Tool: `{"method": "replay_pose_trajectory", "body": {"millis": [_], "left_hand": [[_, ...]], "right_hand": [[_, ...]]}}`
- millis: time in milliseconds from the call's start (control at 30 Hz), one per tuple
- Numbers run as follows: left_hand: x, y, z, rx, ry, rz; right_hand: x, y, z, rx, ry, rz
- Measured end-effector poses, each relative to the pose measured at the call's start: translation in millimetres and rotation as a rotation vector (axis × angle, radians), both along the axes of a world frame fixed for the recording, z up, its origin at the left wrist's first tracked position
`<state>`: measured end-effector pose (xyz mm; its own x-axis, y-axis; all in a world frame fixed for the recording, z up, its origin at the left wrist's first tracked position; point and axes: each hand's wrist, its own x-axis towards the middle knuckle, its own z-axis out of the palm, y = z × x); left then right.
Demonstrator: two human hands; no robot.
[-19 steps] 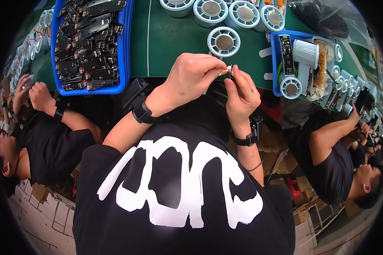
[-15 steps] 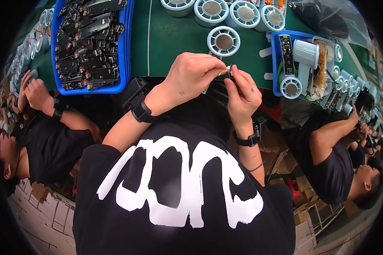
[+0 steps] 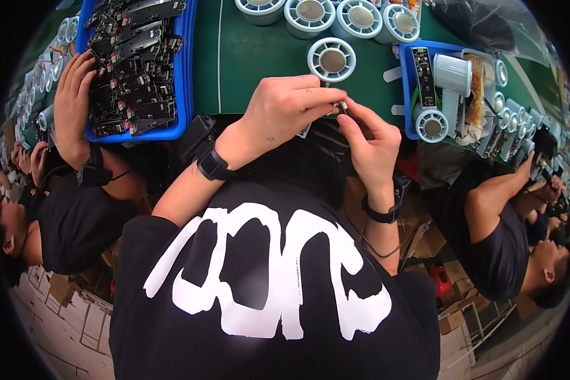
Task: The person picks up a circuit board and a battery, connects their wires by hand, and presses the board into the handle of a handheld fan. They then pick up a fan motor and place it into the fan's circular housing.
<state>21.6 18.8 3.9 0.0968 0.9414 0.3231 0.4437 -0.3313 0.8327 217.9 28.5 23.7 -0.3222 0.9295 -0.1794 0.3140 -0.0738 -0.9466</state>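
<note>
Over the front edge of the green table, my left hand [image 3: 286, 109] and my right hand [image 3: 372, 140] meet fingertip to fingertip. Both are closed in a pinch on a small pale-and-dark part [image 3: 342, 107], mostly covered by the fingers, so its exact kind does not show. A pale corner of something flat [image 3: 304, 132] peeks out under my left hand. Just beyond the fingertips stands a light-blue round housing [image 3: 332, 60] with a spoked rim and a grey metallic disc in its middle.
Several similar housings [image 3: 359, 18] stand at the back. On the left, a blue tray [image 3: 188, 76] holds black circuit boards, with a co-worker's hand [image 3: 74, 95] at its edge. A blue bin [image 3: 410, 95] at right holds a light-blue handheld device [image 3: 453, 76] and a board.
My right hand has shifted slightly right and down, its fingers still meeting the left's. At left, the co-worker's hand has moved up to the tray of boards.
</note>
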Motion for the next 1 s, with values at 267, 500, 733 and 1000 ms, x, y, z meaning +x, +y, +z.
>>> {"method": "replay_pose_trajectory", "body": {"millis": [267, 500, 733, 1000], "left_hand": [[-10, 5, -4, -0.053, -0.008, -0.112], [-10, 8, -10, 0.001, 0.004, -0.168], [-3, -11, -1, 0.027, -0.009, 0.082], [3, -27, -14, 0.133, 0.164, 0.25]], "right_hand": [[3, 18, 20, 0.117, -0.156, 0.191], [11, 25, 19, 0.191, -0.171, 0.29], [-3, 9, 18, -0.113, 0.027, 0.076], [-13, 3, 15, -0.486, 0.281, -0.076]]}}
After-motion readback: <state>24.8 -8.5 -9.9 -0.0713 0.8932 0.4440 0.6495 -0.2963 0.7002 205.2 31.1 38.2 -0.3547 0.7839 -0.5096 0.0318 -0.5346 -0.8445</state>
